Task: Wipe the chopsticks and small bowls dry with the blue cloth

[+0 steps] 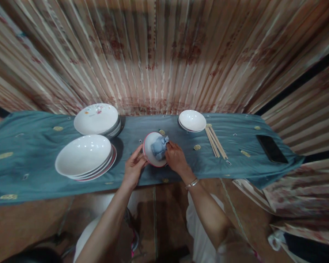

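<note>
A small white bowl with a red rim (148,157) is tilted over the middle of the cloth-covered table. My left hand (133,165) grips its left edge, fingers curled at the rim. A crumpled light-blue cloth (159,147) is pressed against the inside of the bowl. My right hand (176,157), wearing a bracelet at the wrist, is closed on that cloth at the bowl's right side. The underside of the bowl is hidden from me.
Left of my hands stand a stack of deep white bowls (83,155) and a stack of flower-patterned plates (97,120). Small white bowls (192,120), chopsticks (216,141) and a black phone (272,148) lie rightward on the blue tablecloth (137,126). Curtains (164,54) hang behind.
</note>
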Demonstrator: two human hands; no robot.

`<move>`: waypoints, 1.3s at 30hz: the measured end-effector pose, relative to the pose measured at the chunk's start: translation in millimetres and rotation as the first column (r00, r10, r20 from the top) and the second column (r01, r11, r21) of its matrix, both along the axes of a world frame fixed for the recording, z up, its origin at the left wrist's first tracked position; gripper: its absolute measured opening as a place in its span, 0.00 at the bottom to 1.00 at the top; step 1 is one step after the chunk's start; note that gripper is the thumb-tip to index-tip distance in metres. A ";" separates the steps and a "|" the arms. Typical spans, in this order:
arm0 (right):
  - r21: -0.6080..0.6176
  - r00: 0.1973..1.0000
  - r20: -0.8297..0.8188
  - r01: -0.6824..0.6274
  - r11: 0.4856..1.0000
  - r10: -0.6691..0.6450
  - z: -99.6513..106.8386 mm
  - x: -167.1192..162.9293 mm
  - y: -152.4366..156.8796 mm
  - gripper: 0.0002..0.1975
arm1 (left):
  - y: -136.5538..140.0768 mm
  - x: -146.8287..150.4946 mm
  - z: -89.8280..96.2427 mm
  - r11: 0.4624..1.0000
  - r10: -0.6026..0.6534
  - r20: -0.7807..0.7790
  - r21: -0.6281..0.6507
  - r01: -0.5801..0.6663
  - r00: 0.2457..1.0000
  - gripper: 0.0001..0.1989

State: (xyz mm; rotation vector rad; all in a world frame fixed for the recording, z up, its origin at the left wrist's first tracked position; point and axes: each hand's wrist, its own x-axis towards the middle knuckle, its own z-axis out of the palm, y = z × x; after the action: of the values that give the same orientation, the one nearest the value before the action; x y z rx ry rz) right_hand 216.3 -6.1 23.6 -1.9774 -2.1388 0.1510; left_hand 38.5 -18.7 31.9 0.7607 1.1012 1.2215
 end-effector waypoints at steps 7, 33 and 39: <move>-0.020 0.995 -0.031 -0.092 0.996 0.092 2.1 15.5 -20.1 0.15 | -0.6 -0.2 -0.2 1.000 -0.008 0.009 0.016 0.008 1.000 0.42; 0.146 0.726 -0.578 -0.357 0.923 0.372 -14.5 -25.0 -39.0 0.17 | -2.1 0.6 -3.4 1.000 0.000 -0.003 0.026 0.000 1.000 0.38; 0.098 0.743 -0.611 -0.269 0.958 0.271 -13.7 -38.2 -32.9 0.27 | -3.7 -0.9 -0.6 0.999 -0.022 0.001 0.033 0.022 1.000 0.39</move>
State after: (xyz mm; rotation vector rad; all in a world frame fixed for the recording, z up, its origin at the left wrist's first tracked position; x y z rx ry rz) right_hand 178.1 -39.0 10.0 -1.3207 -1.9311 0.7397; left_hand 37.7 -22.4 31.2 0.7948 1.0718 1.2239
